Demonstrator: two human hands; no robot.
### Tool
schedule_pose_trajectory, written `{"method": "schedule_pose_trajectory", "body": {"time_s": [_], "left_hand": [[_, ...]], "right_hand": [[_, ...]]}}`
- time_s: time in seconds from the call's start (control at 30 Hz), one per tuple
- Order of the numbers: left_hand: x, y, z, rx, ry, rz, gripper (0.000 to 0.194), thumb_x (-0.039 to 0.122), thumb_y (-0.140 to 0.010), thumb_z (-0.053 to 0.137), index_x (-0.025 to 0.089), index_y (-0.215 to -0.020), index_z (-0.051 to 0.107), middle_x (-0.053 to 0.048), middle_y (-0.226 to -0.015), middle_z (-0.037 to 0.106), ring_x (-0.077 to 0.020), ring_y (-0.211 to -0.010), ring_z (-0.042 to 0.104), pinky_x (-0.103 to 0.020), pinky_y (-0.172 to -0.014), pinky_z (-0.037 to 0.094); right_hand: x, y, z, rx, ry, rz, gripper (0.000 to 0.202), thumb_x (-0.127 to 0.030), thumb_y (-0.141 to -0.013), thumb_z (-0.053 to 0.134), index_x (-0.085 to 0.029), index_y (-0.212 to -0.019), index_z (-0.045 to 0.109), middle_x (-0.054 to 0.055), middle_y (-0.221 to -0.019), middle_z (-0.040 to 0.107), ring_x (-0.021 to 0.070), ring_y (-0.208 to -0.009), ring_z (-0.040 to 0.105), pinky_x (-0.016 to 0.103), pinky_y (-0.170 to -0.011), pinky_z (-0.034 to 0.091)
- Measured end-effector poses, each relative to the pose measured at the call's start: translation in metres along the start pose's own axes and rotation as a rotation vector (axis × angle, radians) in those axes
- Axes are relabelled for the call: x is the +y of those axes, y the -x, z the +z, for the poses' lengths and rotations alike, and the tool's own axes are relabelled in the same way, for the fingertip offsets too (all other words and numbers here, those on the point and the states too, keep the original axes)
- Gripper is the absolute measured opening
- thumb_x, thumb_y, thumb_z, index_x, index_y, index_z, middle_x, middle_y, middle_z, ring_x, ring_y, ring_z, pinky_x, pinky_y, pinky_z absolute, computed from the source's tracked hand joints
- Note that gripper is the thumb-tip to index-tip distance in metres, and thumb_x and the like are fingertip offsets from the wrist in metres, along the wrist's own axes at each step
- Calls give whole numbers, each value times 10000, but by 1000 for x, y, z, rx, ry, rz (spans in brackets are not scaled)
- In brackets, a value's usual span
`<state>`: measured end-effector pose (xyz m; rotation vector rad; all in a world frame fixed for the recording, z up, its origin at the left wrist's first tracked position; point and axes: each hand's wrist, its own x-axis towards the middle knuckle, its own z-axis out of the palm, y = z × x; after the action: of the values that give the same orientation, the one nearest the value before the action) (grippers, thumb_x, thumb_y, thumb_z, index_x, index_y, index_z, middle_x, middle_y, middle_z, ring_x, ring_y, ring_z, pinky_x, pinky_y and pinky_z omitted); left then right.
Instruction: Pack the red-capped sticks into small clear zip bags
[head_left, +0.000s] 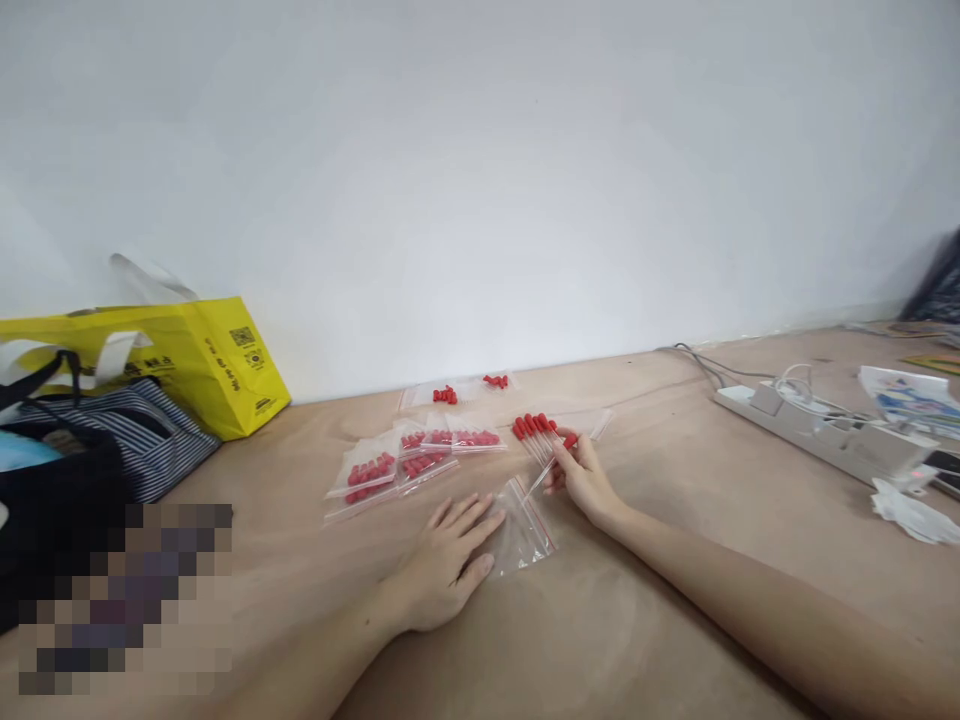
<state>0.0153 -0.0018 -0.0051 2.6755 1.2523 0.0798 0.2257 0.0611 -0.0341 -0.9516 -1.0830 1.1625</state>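
Pinching red-capped tubes (537, 430), right hand (581, 478) grip clamped; left hand (448, 560) flat, fingers apart, on empty bag (525, 530).

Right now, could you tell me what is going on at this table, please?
A person sits at a brown table. The left hand lies flat on an empty clear zip bag. The right hand holds a bunch of thin clear tubes with red caps. Several filled bags lie just beyond the hands. A yellow bag stands at the left and a power strip at the right.
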Motion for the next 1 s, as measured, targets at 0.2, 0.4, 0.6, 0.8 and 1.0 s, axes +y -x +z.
{"method": "schedule_pose_trajectory", "body": {"time_s": [0.2,0.4,0.6,0.8,1.0], "left_hand": [[1,2,-1,1,-5,0,448,330,-892,302,305,-1329,203,15,-1409,176,-205,-1284,150,-477,-1029,141],[-2,1,2,8,5,3,444,338,-896,298,305,-1329,204,10,-1410,172,-211,-1284,149,-474,-1028,142],[-3,2,2,22,3,16,443,339,-901,287,314,-1332,186,8,-1412,171,-208,-1284,149,-477,-1027,144],[-1,2,0,9,2,11,445,339,-898,295,294,-1331,205,-1,-1409,179,-214,-1283,151,-477,-1027,147],[1,1,-3,-2,-2,-2,439,347,-899,291,293,-1328,216,5,-1410,177,-212,-1285,144,-473,-1032,142]], "right_hand": [[0,8,3,-67,-7,-22,378,-464,-705,511,-224,-933,328,-90,-520,471,103,-420,514,248,-418,462],[-2,4,-6,-7,8,-41,393,-468,-690,521,-219,-929,333,-87,-568,466,91,-423,506,241,-409,454],[-1,-1,-14,31,48,-96,379,-462,-714,507,-221,-953,338,-75,-561,468,98,-423,498,238,-402,435],[-1,-4,-19,67,57,-117,379,-458,-725,499,-221,-967,331,-69,-565,466,104,-436,497,248,-424,434],[-5,-5,-17,101,70,-173,392,-464,-722,497,-215,-973,327,-64,-602,473,100,-464,500,248,-447,435]]}}
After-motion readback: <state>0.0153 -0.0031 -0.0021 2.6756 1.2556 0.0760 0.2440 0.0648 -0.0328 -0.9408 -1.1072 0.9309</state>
